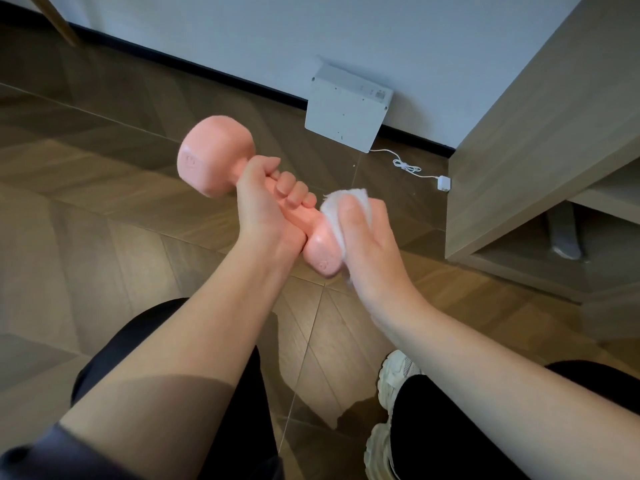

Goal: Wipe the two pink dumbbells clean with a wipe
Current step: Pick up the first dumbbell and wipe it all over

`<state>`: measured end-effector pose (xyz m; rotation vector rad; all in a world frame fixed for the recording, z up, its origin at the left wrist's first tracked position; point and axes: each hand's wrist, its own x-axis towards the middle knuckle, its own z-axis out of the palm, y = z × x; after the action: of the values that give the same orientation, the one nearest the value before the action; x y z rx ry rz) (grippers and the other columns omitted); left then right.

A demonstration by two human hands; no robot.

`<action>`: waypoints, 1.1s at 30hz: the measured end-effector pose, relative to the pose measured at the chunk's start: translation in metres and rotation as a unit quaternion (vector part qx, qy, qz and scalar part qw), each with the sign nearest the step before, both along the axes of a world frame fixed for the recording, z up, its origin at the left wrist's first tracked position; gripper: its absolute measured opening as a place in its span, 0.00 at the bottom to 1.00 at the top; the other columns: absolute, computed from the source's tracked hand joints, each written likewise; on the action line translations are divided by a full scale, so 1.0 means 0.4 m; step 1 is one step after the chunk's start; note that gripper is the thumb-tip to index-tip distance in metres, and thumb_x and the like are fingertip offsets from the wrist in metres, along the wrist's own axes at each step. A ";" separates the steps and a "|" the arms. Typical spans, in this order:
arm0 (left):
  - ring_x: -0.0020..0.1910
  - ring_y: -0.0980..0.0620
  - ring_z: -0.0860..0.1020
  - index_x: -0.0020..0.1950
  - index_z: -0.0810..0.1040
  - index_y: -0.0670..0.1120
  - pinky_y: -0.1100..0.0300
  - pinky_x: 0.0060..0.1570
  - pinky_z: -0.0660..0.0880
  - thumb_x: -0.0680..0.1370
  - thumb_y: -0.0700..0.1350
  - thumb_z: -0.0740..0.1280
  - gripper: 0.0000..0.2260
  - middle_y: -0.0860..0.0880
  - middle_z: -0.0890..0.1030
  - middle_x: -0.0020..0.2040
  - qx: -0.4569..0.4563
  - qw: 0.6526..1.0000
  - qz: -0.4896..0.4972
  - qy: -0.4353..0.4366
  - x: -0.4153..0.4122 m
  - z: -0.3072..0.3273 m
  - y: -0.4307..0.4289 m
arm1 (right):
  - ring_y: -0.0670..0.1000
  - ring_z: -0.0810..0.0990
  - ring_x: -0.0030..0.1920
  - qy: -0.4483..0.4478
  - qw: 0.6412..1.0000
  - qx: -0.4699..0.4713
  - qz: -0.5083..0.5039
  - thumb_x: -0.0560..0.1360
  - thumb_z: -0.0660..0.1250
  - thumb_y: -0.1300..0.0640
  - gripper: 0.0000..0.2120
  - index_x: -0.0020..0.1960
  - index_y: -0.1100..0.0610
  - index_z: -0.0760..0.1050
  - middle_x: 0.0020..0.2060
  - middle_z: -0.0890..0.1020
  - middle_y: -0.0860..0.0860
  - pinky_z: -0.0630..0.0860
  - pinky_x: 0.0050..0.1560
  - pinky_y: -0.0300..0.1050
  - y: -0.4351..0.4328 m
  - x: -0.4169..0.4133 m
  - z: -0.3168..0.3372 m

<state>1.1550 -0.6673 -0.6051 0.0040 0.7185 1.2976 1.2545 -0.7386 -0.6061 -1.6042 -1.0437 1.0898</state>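
A pink dumbbell [211, 157] is held in the air above the wooden floor, one head up at the left, the other low near the middle. My left hand [266, 206] grips its handle, fingers curled round it. My right hand [367, 244] holds a crumpled white wipe [341, 211] against the lower right head, which the wipe and hand partly cover. Only one dumbbell is in view.
A white flat box [346, 109] leans against the wall, with a white cable and plug [443, 183] on the floor. A wooden cabinet [540, 140] stands at the right. My dark trouser legs and a white shoe [391, 382] are below.
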 end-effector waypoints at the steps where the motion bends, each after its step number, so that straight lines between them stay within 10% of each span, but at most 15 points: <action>1: 0.20 0.53 0.56 0.31 0.60 0.48 0.63 0.22 0.60 0.74 0.40 0.59 0.14 0.53 0.58 0.23 0.023 1.000 -0.012 0.016 -0.001 0.001 -0.002 | 0.42 0.77 0.32 0.061 0.995 -0.065 -0.042 0.74 0.60 0.41 0.15 0.48 0.50 0.78 0.36 0.77 0.44 0.69 0.27 0.38 0.009 0.000 0.009; 4: 0.19 0.53 0.57 0.27 0.61 0.49 0.62 0.21 0.60 0.74 0.40 0.59 0.16 0.52 0.59 0.21 0.067 0.995 -0.044 0.052 0.004 0.003 -0.011 | 0.49 0.76 0.30 0.160 0.968 -0.173 -0.087 0.78 0.60 0.45 0.17 0.44 0.54 0.82 0.33 0.78 0.50 0.67 0.29 0.41 0.017 0.003 0.022; 8: 0.20 0.53 0.57 0.28 0.61 0.49 0.63 0.22 0.60 0.74 0.40 0.60 0.16 0.53 0.59 0.22 0.045 0.997 -0.033 0.054 -0.004 0.002 -0.011 | 0.47 0.77 0.36 0.144 0.987 -0.076 -0.003 0.72 0.64 0.44 0.11 0.48 0.49 0.77 0.38 0.78 0.49 0.69 0.29 0.42 -0.020 -0.018 0.008; 13: 0.21 0.53 0.56 0.30 0.59 0.49 0.62 0.22 0.60 0.74 0.40 0.58 0.14 0.53 0.57 0.23 0.028 0.999 -0.007 0.019 -0.018 0.001 -0.007 | 0.37 0.76 0.40 0.113 0.993 -0.013 0.035 0.70 0.63 0.40 0.26 0.64 0.49 0.64 0.50 0.76 0.46 0.70 0.32 0.29 -0.041 -0.025 -0.007; 17: 0.20 0.53 0.56 0.27 0.60 0.49 0.61 0.22 0.60 0.74 0.39 0.57 0.16 0.52 0.58 0.21 0.088 0.994 -0.042 0.049 -0.008 0.012 -0.012 | 0.49 0.77 0.37 0.208 0.969 -0.110 -0.080 0.77 0.61 0.46 0.10 0.48 0.48 0.79 0.41 0.78 0.50 0.68 0.34 0.43 -0.005 -0.025 0.011; 20: 0.19 0.53 0.57 0.24 0.60 0.49 0.61 0.21 0.61 0.75 0.39 0.56 0.19 0.52 0.59 0.20 0.132 0.986 -0.073 0.064 -0.006 0.016 -0.021 | 0.47 0.70 0.24 0.272 0.942 -0.168 -0.100 0.77 0.64 0.54 0.20 0.27 0.49 0.77 0.25 0.73 0.45 0.59 0.30 0.43 0.015 -0.009 0.018; 23: 0.19 0.53 0.57 0.25 0.60 0.49 0.61 0.21 0.61 0.74 0.39 0.57 0.19 0.52 0.59 0.20 0.137 0.985 -0.083 0.059 -0.011 0.016 -0.025 | 0.46 0.70 0.26 0.301 0.935 -0.163 -0.092 0.79 0.63 0.55 0.22 0.26 0.49 0.78 0.25 0.74 0.44 0.59 0.32 0.44 0.008 -0.007 0.016; 29: 0.20 0.54 0.57 0.28 0.61 0.49 0.61 0.22 0.60 0.74 0.39 0.57 0.16 0.53 0.59 0.22 0.080 0.996 -0.025 0.034 -0.030 0.008 -0.016 | 0.41 0.76 0.38 0.099 0.993 -0.042 0.057 0.83 0.56 0.50 0.10 0.60 0.48 0.72 0.46 0.76 0.47 0.71 0.32 0.41 -0.034 -0.010 0.016; 33: 0.20 0.54 0.57 0.26 0.61 0.49 0.61 0.22 0.60 0.75 0.39 0.57 0.17 0.53 0.59 0.22 0.085 0.996 -0.025 0.022 -0.048 0.014 -0.003 | 0.28 0.75 0.37 -0.034 0.986 0.040 0.158 0.80 0.56 0.48 0.08 0.56 0.47 0.71 0.46 0.75 0.43 0.73 0.33 0.23 -0.021 0.019 0.057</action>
<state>1.1357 -0.6685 -0.5995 0.1880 0.6388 1.3103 1.2621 -0.7472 -0.5834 -1.4501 -1.4053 1.1903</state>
